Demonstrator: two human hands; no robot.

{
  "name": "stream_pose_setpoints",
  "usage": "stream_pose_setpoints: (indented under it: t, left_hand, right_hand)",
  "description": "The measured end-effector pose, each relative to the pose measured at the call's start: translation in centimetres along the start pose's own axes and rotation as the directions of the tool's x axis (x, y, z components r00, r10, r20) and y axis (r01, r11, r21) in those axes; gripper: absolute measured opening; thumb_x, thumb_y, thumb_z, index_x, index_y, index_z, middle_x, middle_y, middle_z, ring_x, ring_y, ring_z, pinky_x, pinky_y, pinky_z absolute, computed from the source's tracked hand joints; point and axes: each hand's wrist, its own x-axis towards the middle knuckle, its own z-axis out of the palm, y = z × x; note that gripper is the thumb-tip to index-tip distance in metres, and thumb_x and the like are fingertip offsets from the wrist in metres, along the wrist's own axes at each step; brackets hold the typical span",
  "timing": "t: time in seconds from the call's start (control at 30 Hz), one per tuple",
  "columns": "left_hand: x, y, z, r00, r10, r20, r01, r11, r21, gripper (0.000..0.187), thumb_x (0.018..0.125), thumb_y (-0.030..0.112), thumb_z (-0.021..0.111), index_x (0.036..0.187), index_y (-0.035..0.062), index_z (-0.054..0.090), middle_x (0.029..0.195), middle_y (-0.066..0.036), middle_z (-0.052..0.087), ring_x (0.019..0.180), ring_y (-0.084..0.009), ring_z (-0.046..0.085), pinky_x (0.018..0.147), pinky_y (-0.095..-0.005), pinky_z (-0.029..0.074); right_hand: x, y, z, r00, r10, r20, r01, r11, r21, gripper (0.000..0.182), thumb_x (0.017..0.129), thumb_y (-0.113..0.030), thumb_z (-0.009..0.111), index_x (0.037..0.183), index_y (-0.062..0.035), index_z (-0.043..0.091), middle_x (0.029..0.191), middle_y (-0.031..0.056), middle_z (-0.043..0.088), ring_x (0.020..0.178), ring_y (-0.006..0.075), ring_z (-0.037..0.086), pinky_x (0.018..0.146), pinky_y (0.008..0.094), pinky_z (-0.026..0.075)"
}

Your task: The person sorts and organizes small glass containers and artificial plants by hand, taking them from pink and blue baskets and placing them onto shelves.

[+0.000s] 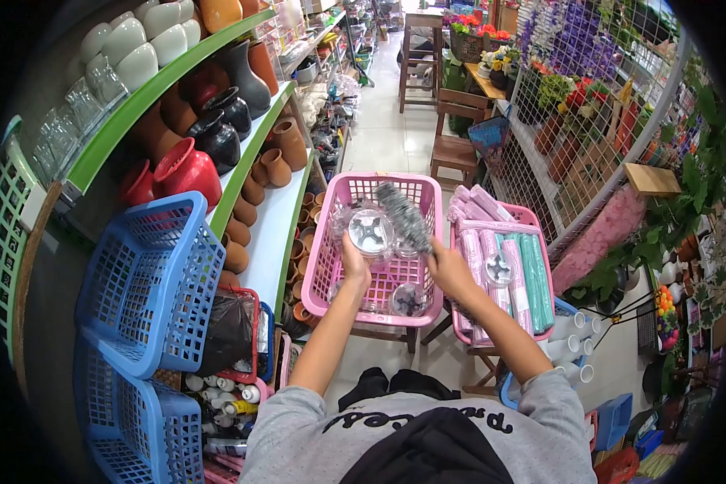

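Observation:
My left hand (356, 266) is closed around the side of a clear round container (371, 232) with a dark cross-shaped pattern in its base. My right hand (452, 270) grips a fluffy grey duster (403, 216), whose head lies beside the container, perhaps touching it. Both hands are over a pink plastic basket (318, 266). Inside it are more clear containers, one of them a round container (409, 299) near the front. To the right, a similar round container (498, 269) rests on pink and teal wrapped rolls (526, 278) in a second pink basket (547, 242).
Green-edged shelves (258, 218) with pots and vases run along the left. Blue baskets (149, 282) are stacked near me. A wooden chair (457, 133) and stool (421, 64) stand ahead in the aisle. A wire grid (589, 145) with artificial flowers borders the right.

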Motion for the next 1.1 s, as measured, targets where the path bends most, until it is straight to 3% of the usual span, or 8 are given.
stream_pose_setpoints:
  t: [0.13, 0.3, 0.43, 0.63, 0.7, 0.83, 0.97, 1.1]
  left_hand:
    - [1.3, -0.6, -1.0, 0.999, 0.029, 0.044, -0.034, 0.991, 0.129, 0.052, 0.098, 0.046, 0.026, 0.123, 0.0058, 0.047, 0.112, -0.009, 0.059, 0.095, -0.0195, 0.062, 0.077, -0.0344, 0.054]
    - [0.4, 0.4, -1.3, 0.993, 0.051, 0.102, -0.065, 0.988, 0.139, 0.061, 0.097, 0.046, 0.038, 0.135, -0.0016, 0.034, 0.131, -0.011, 0.047, 0.117, -0.0209, 0.048, 0.097, -0.033, 0.04]
    - [1.0, 0.0, -0.7, 0.98, 0.194, 0.038, -0.197, 0.94, 0.279, 0.041, 0.098, 0.041, 0.037, 0.121, 0.0085, 0.046, 0.109, -0.006, 0.059, 0.09, -0.0159, 0.062, 0.073, -0.0321, 0.055]
    - [-0.5, 1.6, 0.5, 0.997, 0.064, 0.053, -0.069, 0.992, 0.103, 0.043, 0.098, 0.042, 0.037, 0.121, 0.0064, 0.044, 0.108, -0.008, 0.058, 0.091, -0.0185, 0.063, 0.075, -0.0326, 0.056]
    - [0.1, 1.5, 0.3, 1.0, 0.012, 0.017, -0.016, 0.963, 0.267, 0.04, 0.099, 0.038, 0.038, 0.124, 0.0071, 0.041, 0.11, -0.009, 0.057, 0.093, -0.02, 0.063, 0.076, -0.034, 0.056]
    - [0.3, 1.4, 1.2, 0.981, 0.161, 0.108, -0.183, 0.954, 0.238, 0.038, 0.099, 0.032, 0.038, 0.129, 0.0089, 0.036, 0.113, -0.009, 0.055, 0.099, -0.0209, 0.06, 0.08, -0.0391, 0.055]
    - [0.1, 2.5, 0.4, 0.931, -0.257, 0.26, 0.317, 0.922, -0.223, 0.037, 0.099, 0.033, 0.037, 0.127, 0.0081, 0.043, 0.113, -0.008, 0.058, 0.09, -0.0198, 0.062, 0.073, -0.0356, 0.056]
    - [-0.3, 2.8, 0.7, 0.913, -0.237, 0.333, 0.307, 0.935, -0.177, 0.033, 0.096, 0.028, 0.048, 0.121, 0.0071, 0.048, 0.108, -0.007, 0.06, 0.085, -0.0176, 0.062, 0.068, -0.0316, 0.056]
  right_hand:
    - [-2.0, 0.4, 1.7, 0.893, -0.443, -0.076, 0.448, 0.892, 0.056, 0.044, 0.083, -0.012, 0.055, 0.126, -0.0049, 0.048, 0.079, 0.0258, 0.06, 0.071, 0.043, 0.06, 0.067, 0.0494, 0.047]
    - [-1.0, 0.1, 0.5, 0.985, -0.165, -0.049, 0.165, 0.986, -0.009, 0.046, 0.083, -0.014, 0.055, 0.128, -0.0048, 0.047, 0.088, 0.0237, 0.063, 0.075, 0.0417, 0.061, 0.068, 0.0481, 0.049]
    - [-1.3, 0.8, 1.1, 0.897, -0.394, -0.202, 0.415, 0.907, 0.075, 0.046, 0.083, -0.012, 0.055, 0.128, -0.0051, 0.046, 0.08, 0.0267, 0.061, 0.073, 0.0424, 0.06, 0.065, 0.0485, 0.047]
    - [0.1, 0.8, -0.8, 0.997, -0.014, -0.077, 0.033, 0.97, 0.242, 0.042, 0.084, -0.014, 0.055, 0.124, -0.003, 0.049, 0.094, 0.0251, 0.062, 0.08, 0.0423, 0.06, 0.071, 0.0482, 0.048]
    - [-1.6, 0.7, -0.3, 0.92, -0.356, -0.164, 0.372, 0.925, 0.076, 0.039, 0.086, -0.014, 0.054, 0.123, -0.0038, 0.049, 0.095, 0.026, 0.061, 0.08, 0.0427, 0.06, 0.07, 0.0476, 0.048]
    - [-1.2, -0.3, -1.3, 0.965, -0.237, -0.116, 0.247, 0.966, 0.079, 0.04, 0.086, -0.015, 0.054, 0.124, -0.0044, 0.05, 0.09, 0.0271, 0.062, 0.081, 0.0436, 0.06, 0.073, 0.0468, 0.048]
    - [-1.0, 0.4, -1.0, 0.954, -0.252, -0.164, 0.284, 0.933, 0.221, 0.042, 0.086, -0.016, 0.056, 0.125, -0.0021, 0.049, 0.085, 0.0292, 0.062, 0.083, 0.0437, 0.061, 0.075, 0.0461, 0.047]
    - [-1.5, -0.4, -1.6, 0.969, -0.217, -0.118, 0.242, 0.927, 0.287, 0.044, 0.086, -0.017, 0.056, 0.126, -0.0016, 0.048, 0.087, 0.0301, 0.062, 0.084, 0.044, 0.061, 0.077, 0.0459, 0.047]
